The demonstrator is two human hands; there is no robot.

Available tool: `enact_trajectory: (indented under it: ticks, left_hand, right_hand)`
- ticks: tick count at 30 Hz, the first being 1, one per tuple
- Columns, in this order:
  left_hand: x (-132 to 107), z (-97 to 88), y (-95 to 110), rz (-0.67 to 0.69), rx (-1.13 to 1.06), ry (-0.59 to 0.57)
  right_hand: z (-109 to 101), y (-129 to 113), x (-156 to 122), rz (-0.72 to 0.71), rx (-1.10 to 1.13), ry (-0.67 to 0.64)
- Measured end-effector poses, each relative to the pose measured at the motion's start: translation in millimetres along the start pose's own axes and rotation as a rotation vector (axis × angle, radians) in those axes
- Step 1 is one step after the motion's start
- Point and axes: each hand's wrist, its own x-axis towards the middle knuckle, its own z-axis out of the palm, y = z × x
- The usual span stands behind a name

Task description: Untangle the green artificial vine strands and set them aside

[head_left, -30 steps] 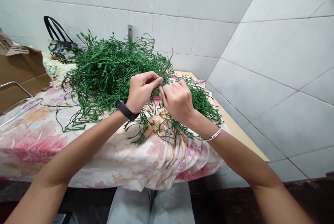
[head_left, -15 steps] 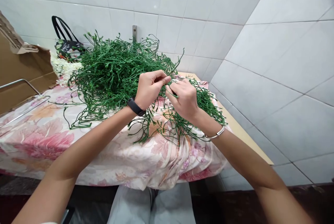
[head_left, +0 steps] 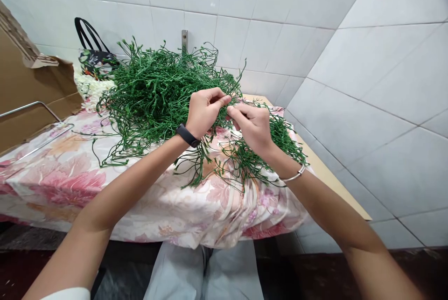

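My left hand (head_left: pixel 206 109) is closed in a pinch on a thin green artificial flower stem (head_left: pixel 241 75), whose branched top sticks up past the fingertips. Just to its right, my right hand (head_left: pixel 255 125) is also closed, thumb against fingers, on the lower part of the same stem; the exact grip is hidden. A big tangled heap of green stems (head_left: pixel 154 90) lies behind and left of my hands. Under and beside my right hand spreads a smaller pile of stems (head_left: pixel 287 143). More loose stems (head_left: pixel 196 169) lie below my left wrist.
A pink floral cloth (head_left: pixel 70 178) covers the table, with a bare board edge (head_left: pixel 336 188) at right. White flowers (head_left: pixel 94 90), a dark floral bag (head_left: pixel 98 59), a cardboard box (head_left: pixel 42 99) and a metal rod frame (head_left: pixel 49 108) are at left. Tiled walls enclose the back and right.
My right hand has turned and shifted slightly right, with its thumb now showing along the top. My left hand keeps its pinch. The whole view has shifted a little.
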Motion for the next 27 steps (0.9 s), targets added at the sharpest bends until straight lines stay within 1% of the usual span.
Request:
enact_trajectory:
  ticks: [2,3,4,6,7,8,9,11,13,15,18,22,25,27]
  left_hand:
    - [0,-2.5,-1,0.051,0.060,-0.035]
    - [-1,-3.8,-2,0.085,0.091,-0.081]
    - [-2,-4.9,-2,0.119,0.122,-0.143]
    - [-4,-5.9,-1,0.170,0.192,-0.274]
    - [-6,-5.6,-1,0.184,0.237,-0.319]
    - [-7,-4.7,0,0.192,0.290,-0.338]
    - [-9,-3.3,1,0.199,0.344,-0.333]
    - [-11,0.1,1,0.213,0.431,-0.277]
    - [-13,3.0,2,0.224,0.459,-0.204]
    - [-14,4.5,2,0.238,0.438,-0.144]
    - [-16,4.5,2,0.261,0.404,-0.091]
    - [-16,4.2,2,0.269,0.403,-0.056]
    - [-16,3.9,3,0.267,0.442,-0.055]
    - [-15,2.8,3,0.256,0.476,-0.065]
  right_hand:
    - [-5,4,2,0.075,0.170,-0.037]
    - [-9,7,4,0.080,0.189,-0.053]
    - [-14,10,5,0.062,0.163,-0.069]
    - [-22,15,6,-0.025,0.018,-0.111]
    - [-25,16,7,-0.083,-0.077,-0.134]
    - [-27,17,7,-0.138,-0.171,-0.146]
    - [-28,16,7,-0.184,-0.260,-0.146]
    - [-25,14,6,-0.234,-0.424,-0.113]
    - [-21,10,5,-0.241,-0.542,-0.063]
    - [-17,6,3,-0.241,-0.614,-0.018]
    - [-13,3,0,-0.258,-0.679,0.040]
    - [-9,0,-3,-0.278,-0.740,0.085]
    - [-8,-2,-2,-0.254,-0.754,0.076]
    - [-10,-1,-1,-0.232,-0.736,0.033]
